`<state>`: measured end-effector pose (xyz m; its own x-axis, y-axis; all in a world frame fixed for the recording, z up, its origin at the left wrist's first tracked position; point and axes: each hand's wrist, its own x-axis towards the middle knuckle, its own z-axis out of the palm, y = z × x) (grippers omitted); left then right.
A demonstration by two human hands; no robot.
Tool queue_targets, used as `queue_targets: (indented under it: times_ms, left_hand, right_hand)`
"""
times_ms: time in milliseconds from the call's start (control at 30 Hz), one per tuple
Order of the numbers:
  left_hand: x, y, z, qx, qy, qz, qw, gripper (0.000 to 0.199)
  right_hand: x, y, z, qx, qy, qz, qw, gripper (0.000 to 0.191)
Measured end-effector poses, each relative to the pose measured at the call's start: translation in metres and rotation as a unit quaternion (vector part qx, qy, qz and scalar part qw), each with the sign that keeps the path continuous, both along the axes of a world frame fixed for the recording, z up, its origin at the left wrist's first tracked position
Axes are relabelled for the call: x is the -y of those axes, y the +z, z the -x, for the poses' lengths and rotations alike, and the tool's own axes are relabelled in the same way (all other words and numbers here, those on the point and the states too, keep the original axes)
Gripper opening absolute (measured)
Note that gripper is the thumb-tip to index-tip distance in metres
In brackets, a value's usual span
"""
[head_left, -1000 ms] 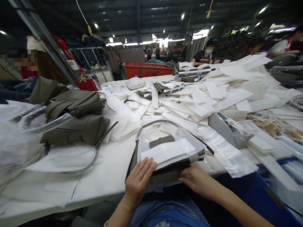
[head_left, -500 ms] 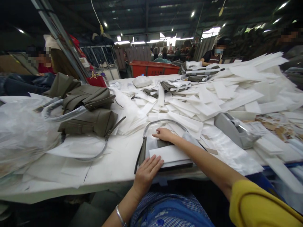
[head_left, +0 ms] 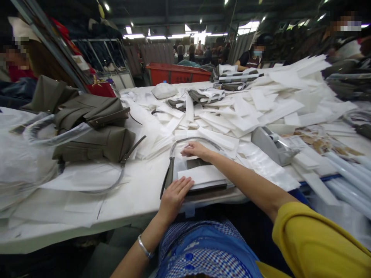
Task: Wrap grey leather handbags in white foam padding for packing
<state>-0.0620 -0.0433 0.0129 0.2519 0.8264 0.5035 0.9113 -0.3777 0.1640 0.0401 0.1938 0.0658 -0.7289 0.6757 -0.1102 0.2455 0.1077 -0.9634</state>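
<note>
A dark olive bag (head_left: 166,177) lies flat at the table's front edge, its wrapped handle (head_left: 199,139) arching away from me. On the bag rests a folded white sheet (head_left: 203,175). My left hand (head_left: 176,193) lies flat with fingers spread over the left end of that sheet. Above the bag's opening, inside the handle's arch, my right hand (head_left: 194,150) has its fingers curled together; whatever it may pinch is too small to make out.
Olive bags (head_left: 92,143) are piled at the left beside clear plastic. White sheets (head_left: 246,112) cover the table's back and right. A grey tape dispenser (head_left: 271,144) stands right of the bag. Behind are a red bin (head_left: 178,73) and a masked person (head_left: 255,58).
The whole view has shifted, so the table's contents appear further left and higher. Both hands remain at the bag, in nearly the same places on it.
</note>
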Motion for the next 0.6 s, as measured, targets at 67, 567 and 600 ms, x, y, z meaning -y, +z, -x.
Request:
queue_targets:
  times_ms: [67,567,600]
  left_hand:
    - [0.001,-0.002,-0.002,-0.001,0.003,-0.011,1.0,0.069]
    - [0.005,0.001,-0.017,-0.036,0.007,-0.088,0.995,0.041]
    - [0.005,0.001,-0.02,-0.038,0.005,-0.097,0.995,0.041]
  right_hand:
    - [0.008,0.006,-0.008,-0.04,0.011,-0.001,0.999,0.037]
    - [0.037,0.018,-0.018,-0.044,-0.031,-0.148,0.988,0.023]
    - [0.028,0.018,-0.01,-0.044,-0.041,-0.138,0.989,0.026]
